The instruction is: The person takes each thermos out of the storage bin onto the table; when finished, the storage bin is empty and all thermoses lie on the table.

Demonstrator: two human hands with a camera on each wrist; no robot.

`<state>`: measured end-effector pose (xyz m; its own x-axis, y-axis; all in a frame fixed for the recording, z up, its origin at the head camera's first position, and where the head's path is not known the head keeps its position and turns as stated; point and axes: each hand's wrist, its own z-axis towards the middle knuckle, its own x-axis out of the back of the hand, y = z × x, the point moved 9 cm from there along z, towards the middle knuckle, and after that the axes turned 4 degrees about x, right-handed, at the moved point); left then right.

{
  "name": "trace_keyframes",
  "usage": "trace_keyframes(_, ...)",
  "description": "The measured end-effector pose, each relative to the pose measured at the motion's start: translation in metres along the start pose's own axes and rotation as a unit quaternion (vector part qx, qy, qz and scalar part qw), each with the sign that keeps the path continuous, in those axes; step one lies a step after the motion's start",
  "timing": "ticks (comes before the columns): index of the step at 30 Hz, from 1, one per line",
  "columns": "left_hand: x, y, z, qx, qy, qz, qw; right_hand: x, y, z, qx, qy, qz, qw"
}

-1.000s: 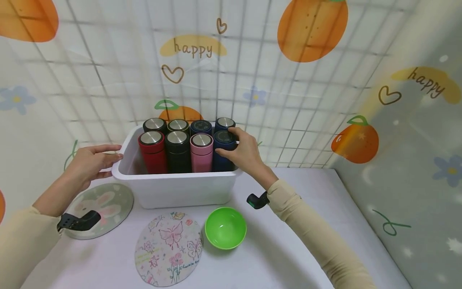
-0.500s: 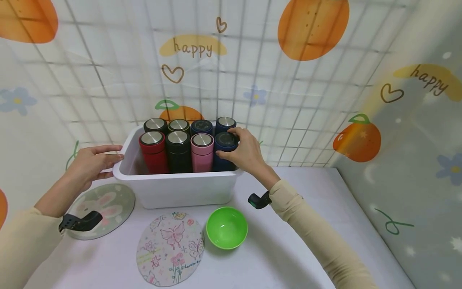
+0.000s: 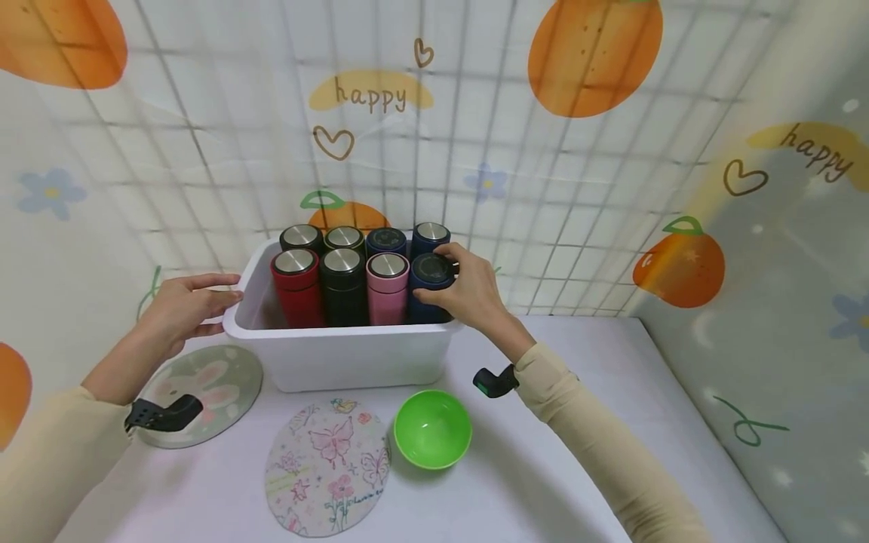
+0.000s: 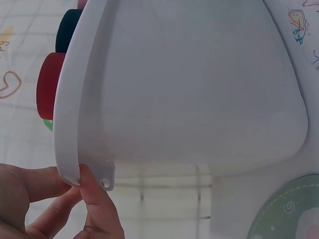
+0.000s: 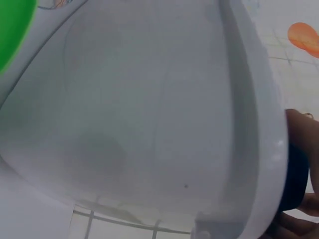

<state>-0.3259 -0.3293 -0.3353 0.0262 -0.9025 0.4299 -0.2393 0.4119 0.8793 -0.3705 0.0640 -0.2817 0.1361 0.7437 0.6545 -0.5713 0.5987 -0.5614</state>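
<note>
A white plastic bin (image 3: 353,358) holds several upright thermos bottles in two rows. Its front row has a red thermos (image 3: 299,302), a black thermos (image 3: 345,298), a pink thermos (image 3: 388,302) and a navy thermos (image 3: 424,308). My right hand (image 3: 475,290) grips the navy thermos near its lid, thumb in front and fingers behind; in the right wrist view the bin wall hides its lower part. At the bin's left end my left hand (image 3: 179,305) pinches the rim (image 4: 70,149) between thumb and fingers, as the left wrist view shows.
In front of the bin lie a round butterfly mat (image 3: 329,471) and a green bowl (image 3: 432,430). A rabbit-patterned mat (image 3: 204,396) lies under my left forearm. Behind the table (image 3: 543,467) hangs a printed curtain (image 3: 584,173) over a grid.
The whole scene has shifted slightly right in the head view. Both hands keep their places on the bin and the navy thermos.
</note>
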Motion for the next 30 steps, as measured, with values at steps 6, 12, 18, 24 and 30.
trace_keyframes(6,-0.002,-0.002,0.001,-0.001,-0.002,-0.001,1.0,0.012,-0.01,-0.003,0.015,0.018,0.018,1.0)
trace_keyframes(12,0.001,-0.003,0.001,0.002,0.005,0.006,1.0,0.025,-0.021,-0.002,0.033,0.04,0.029,0.998)
trace_keyframes(18,0.002,-0.002,0.001,-0.004,-0.001,0.005,1.0,0.037,-0.027,-0.001,0.036,0.052,0.042,0.997)
trace_keyframes(24,0.003,0.001,0.003,-0.004,0.002,-0.001,1.0,0.052,-0.038,0.0,0.047,0.07,0.049,0.995)
trace_keyframes(30,0.002,0.0,0.001,0.004,0.0,-0.006,1.0,0.06,-0.045,0.002,0.052,0.078,0.054,0.994)
